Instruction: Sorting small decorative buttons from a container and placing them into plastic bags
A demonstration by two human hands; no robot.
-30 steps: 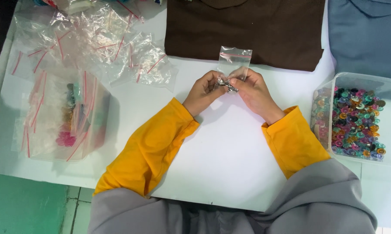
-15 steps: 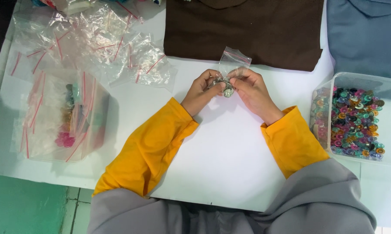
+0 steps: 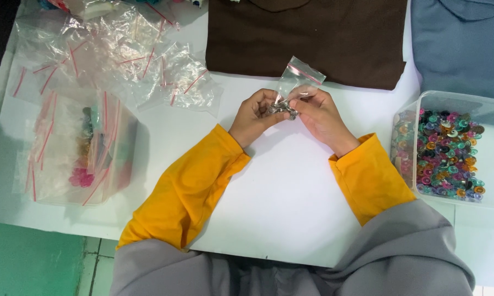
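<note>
**Head view: two hands close on a small clear bag over a white table**

The small clear zip bag (image 3: 297, 79) with a red strip at its mouth stands up between the two hands, above the middle of the white table (image 3: 280, 214). Its lower end is pinched together with a few small silvery pieces (image 3: 282, 108); how many cannot be told. The left hand (image 3: 255, 113) and the right hand (image 3: 319, 112) are drawn together, fingertips meeting and clamped on the bag and the pieces.

Just behind the hands lies a brown folded garment (image 3: 312, 38), and beside that, at the far right, a blue-grey one (image 3: 460, 38). Near the right sleeve stands a clear plastic tub (image 3: 455, 101) filled with small many-coloured round pieces (image 3: 447, 153). Well apart on the left lies a heap of empty clear bags (image 3: 121, 60) with red strips, and nearer, another clear box (image 3: 77, 148) covered with such bags.
</note>
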